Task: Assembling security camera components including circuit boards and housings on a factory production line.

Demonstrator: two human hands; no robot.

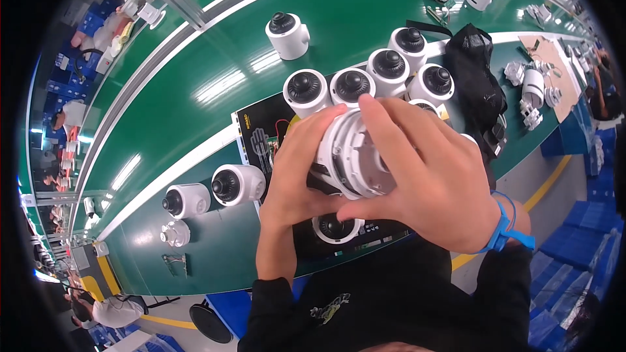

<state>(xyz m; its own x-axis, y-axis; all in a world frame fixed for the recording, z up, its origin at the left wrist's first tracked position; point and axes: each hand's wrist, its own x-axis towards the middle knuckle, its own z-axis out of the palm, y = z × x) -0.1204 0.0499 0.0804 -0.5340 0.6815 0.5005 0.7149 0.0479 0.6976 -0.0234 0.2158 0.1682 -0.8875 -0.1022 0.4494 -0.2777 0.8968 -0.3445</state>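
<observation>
Both my hands grip a white round security camera housing (341, 156), tilted so that its notched ring and hollow end partly show on the right. My left hand (290, 179) wraps its left side. Across the open end spread the fingers of my right hand (433, 179), the thumb at the lower edge; they hide part of the inside. Just beyond my hands stand several white dome cameras with black lenses, among them one camera (305, 90) at the near left. Another camera (336, 227) lies below the housing, partly covered.
Two cameras lie on the green table at left, one of them here (188, 201), near a white bracket part (175, 233) and a small circuit board (175, 264). One camera (287, 36) stands farther back. A black mesh bag (473, 72) and loose white parts (533, 88) are at right.
</observation>
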